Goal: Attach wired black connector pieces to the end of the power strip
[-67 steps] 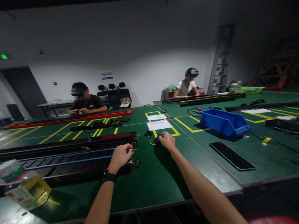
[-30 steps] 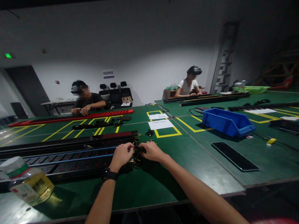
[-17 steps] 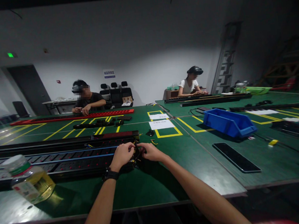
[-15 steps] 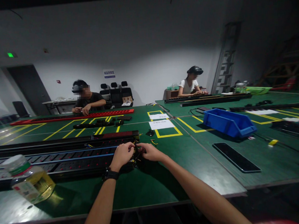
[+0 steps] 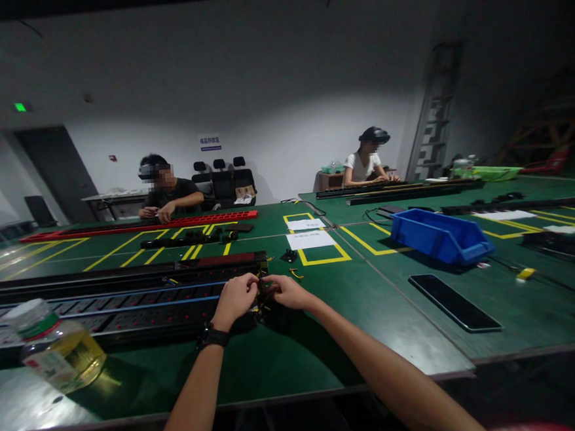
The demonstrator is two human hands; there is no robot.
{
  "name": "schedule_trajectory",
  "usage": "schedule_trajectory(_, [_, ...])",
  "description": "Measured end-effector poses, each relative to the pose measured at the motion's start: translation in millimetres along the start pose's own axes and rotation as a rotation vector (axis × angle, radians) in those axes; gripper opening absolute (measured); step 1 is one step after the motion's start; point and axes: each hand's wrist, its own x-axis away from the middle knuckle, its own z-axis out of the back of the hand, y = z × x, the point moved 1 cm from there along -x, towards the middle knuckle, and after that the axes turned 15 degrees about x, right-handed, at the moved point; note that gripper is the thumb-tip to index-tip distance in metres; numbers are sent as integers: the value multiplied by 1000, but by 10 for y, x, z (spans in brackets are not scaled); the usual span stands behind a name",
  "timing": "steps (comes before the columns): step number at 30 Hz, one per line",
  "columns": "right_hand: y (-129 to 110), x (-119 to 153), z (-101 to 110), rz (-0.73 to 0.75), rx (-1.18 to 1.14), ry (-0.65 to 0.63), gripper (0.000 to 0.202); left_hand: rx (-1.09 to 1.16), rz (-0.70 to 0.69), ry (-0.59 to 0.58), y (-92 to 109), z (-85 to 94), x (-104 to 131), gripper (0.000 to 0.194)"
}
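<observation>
Long black power strips (image 5: 161,317) with rows of sockets and small red spots lie side by side, reaching in from the left. At their right end, a tangle of thin wires (image 5: 261,301) sticks out. My left hand (image 5: 235,300), with a black watch on its wrist, is closed in a pinch at these wires from the left. Facing it, my right hand (image 5: 289,293) pinches at the same wires from the right. The fingertips of both hands nearly meet, and exactly which wire each one grips is too small and dark to make out.
A bottle of yellow liquid (image 5: 63,349) stands front left. To the right are a phone (image 5: 454,302) and a blue bin (image 5: 439,238). Yellow-handled pliers (image 5: 296,274) lie beyond my hands, near paper sheets (image 5: 311,240). Two people (image 5: 182,189) work across the green table (image 5: 374,327).
Almost nothing differs. Both hands stay at the wire end, with only slight finger movement.
</observation>
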Motion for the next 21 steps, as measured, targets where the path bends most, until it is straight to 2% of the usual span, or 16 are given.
schedule_trajectory(4, [-36,22,123,-107,189,50,58,10,8,7,9,5,4,26])
schedule_trajectory(7, [-45,81,319,-230,538,235,46,3,4,10,24,10,10,25])
schedule_trajectory(9, [-28,127,437,-299,759,311,43,-3,5,9,32,13,14,25])
schedule_trajectory(12, [35,173,521,-381,925,270,45,-6,6,5,37,15,19,25])
schedule_trajectory(16, [120,174,507,-453,951,175,37,-7,7,2,44,20,23,25])
schedule_trajectory(21, [117,149,474,-386,890,169,25,-9,13,5,54,24,21,25])
